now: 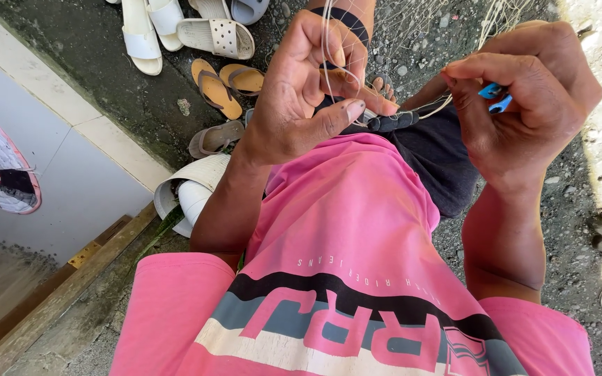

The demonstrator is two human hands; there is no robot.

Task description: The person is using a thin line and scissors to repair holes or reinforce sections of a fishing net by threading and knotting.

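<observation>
Netting of fine pale monofilament (412, 28) hangs in front of the person's chest in the head view, stretched up and away from both hands toward the gravel ground (573, 230). The left hand (301, 90) has its fingers curled, thumb pressed against the forefinger, pinching a loop of the line that runs over the fingertips. The right hand (524, 104) is closed around a small blue netting tool (494, 97), only whose tip shows between thumb and fingers; a strand leads from it to a dark knotted cord (391, 122) lying between the two hands. Judging by this, one knot or mesh is midway through being tied, the loop formed but not drawn tight; how much netting is finished cannot be told. Sandals (217, 87) and white slippers (214, 35) lie on the ground beyond.
</observation>
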